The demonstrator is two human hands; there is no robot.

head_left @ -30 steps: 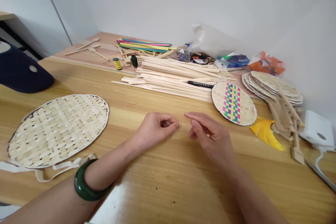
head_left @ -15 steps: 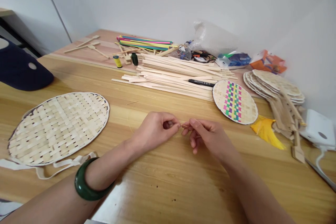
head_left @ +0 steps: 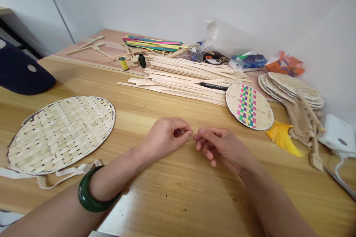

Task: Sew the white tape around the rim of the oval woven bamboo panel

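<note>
Now thin yellow thread point(head_left: 195, 132) was pinched by left hand point(head_left: 168, 133) and right hand point(head_left: 219, 143); judged light, soft, best held near tip.

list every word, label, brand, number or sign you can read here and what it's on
Slim black cylindrical pen: small white lettering, too small to read surely.
Crumpled blue, green and white plastic packet: any print is too blurred to read.
Crumpled orange plastic packet: too blurred to read.
No other text can be made out.
</note>
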